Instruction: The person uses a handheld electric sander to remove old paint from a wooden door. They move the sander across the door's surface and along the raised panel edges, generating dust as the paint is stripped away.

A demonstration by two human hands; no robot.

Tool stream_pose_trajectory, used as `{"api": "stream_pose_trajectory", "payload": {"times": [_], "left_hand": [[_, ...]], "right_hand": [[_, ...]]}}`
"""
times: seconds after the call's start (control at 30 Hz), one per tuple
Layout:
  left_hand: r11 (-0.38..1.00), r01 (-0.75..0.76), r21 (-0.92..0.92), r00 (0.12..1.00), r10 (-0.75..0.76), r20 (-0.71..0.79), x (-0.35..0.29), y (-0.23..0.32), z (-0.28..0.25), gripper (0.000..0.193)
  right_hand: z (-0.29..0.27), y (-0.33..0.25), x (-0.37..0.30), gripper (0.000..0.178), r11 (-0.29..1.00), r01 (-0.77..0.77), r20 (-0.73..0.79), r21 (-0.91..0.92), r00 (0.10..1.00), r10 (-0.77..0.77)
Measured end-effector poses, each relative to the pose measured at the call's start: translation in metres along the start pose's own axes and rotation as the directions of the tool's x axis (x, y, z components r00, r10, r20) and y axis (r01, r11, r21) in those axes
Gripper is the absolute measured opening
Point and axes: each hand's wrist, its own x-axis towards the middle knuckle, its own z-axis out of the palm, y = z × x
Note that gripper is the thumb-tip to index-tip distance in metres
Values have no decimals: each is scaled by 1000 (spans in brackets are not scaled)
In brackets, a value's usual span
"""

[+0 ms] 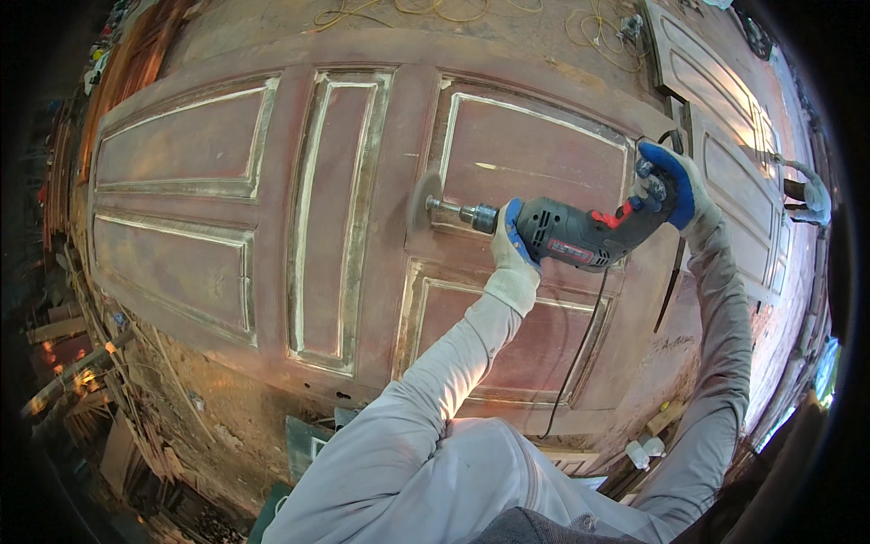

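A dark grey electric drill (pixel 571 238) with red trim lies across both my gloved hands, above a brown panelled wooden door (pixel 399 208). My left hand (pixel 515 243), in a white and blue glove, wraps round the drill's front end just behind the chuck. My right hand (pixel 680 186) grips the rear handle near the red trigger; whether a finger presses it I cannot tell. A round sanding disc (pixel 424 201) is fitted in the chuck, its edge turned to the door's surface between the tall narrow panel and the upper right panel. The disc looks blurred.
The drill's black cord (pixel 580 354) hangs down across the door. More panelled doors (pixel 734 172) lie at the right, where another person's arm (pixel 802 186) shows. Reddish boards (pixel 127 82) stand at the far left; scrap wood (pixel 136 435) lies lower left. A yellow cord (pixel 594 36) runs behind.
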Motion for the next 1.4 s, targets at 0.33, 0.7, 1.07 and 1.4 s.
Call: {"api": "stream_pose_trajectory", "payload": {"times": [0.33,0.7,1.07,1.4], "left_hand": [[1000,-2,2,992,2,128,34,0,26,17],[997,-27,76,981,11,195,103,10,59,13],[992,6,128,969,-38,245,100,19,69,17],[999,47,20,995,-49,83,7,0,6,19]], "right_hand": [[-1,-25,3,22,990,125,31,-59,992,-124],[-16,-26,18,25,972,206,34,117,977,-211],[-4,-26,17,23,950,299,-67,88,953,-294],[7,-14,-5,21,973,123,-57,-195,989,-137]]}}
